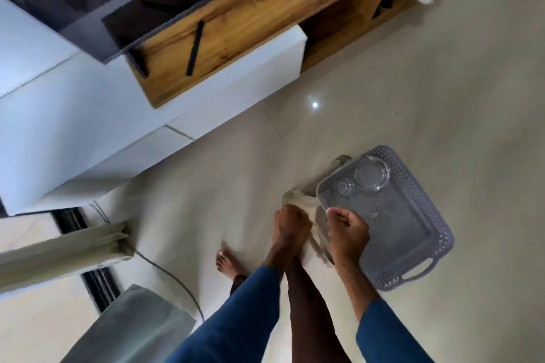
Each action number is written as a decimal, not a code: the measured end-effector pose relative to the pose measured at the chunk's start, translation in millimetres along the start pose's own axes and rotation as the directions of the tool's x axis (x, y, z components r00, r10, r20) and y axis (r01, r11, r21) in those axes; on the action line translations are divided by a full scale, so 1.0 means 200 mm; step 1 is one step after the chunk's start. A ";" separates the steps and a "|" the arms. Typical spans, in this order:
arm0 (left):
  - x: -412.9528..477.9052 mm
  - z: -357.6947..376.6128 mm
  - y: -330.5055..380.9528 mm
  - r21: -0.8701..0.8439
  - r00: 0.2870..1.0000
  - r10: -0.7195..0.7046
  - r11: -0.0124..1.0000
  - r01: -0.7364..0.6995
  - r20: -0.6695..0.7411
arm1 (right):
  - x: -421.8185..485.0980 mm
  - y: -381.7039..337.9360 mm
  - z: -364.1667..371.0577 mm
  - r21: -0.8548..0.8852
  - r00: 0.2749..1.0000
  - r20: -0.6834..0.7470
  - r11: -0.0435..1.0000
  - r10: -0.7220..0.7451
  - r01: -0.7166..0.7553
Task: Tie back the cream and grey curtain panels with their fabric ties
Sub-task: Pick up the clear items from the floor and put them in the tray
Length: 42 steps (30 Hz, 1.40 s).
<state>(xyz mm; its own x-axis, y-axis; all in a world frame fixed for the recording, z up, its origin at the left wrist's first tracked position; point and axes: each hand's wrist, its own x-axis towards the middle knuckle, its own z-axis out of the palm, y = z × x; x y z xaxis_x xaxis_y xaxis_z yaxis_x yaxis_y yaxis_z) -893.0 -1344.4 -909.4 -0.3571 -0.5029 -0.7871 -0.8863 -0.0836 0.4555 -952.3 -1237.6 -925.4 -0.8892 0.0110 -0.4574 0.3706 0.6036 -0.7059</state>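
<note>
Cream fabric tie [298,198], crumpled and limp, is gripped by left hand [290,228] and right hand [348,231].

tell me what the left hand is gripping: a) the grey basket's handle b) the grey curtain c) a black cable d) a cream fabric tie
d: the left hand is curled round the cream fabric tie, which runs across to the right hand, beside the grey basket.

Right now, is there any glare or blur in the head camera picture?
Head view: a small glare spot on the glossy floor; left hand, right hand and the cream tie look slightly soft; wide-angle tilt slants the wooden cabinet.
</note>
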 end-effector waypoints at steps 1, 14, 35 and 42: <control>-0.04 -0.09 -0.08 -0.005 1.000 -0.004 1.000 0.004 0.007 | -0.08 -0.05 0.02 -0.021 0.998 0.047 0.999 -0.029 0.030; -0.56 -1.25 -1.32 -0.270 0.959 -0.262 0.936 0.226 -0.107 | -1.16 -0.47 0.70 -0.409 0.660 0.740 0.867 0.133 0.284; -0.61 -2.64 -1.90 -0.167 0.789 -0.229 0.973 0.162 -0.571 | -2.34 -0.96 2.13 -0.290 0.294 0.948 0.698 0.119 0.655; -0.20 -3.03 -2.07 0.027 0.814 -0.215 0.962 0.272 -0.539 | -2.38 -0.97 2.64 -0.335 0.279 0.940 0.698 0.198 0.633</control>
<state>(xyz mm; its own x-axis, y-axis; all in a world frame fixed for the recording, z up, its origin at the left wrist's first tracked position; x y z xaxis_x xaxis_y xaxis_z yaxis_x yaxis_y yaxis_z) -332.5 -1810.3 -814.6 0.0589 -0.8551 -0.5150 -0.9575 -0.1943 0.2131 -458.8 -1781.3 -856.3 0.0772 -0.6266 -0.7755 -0.3947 0.6951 -0.6009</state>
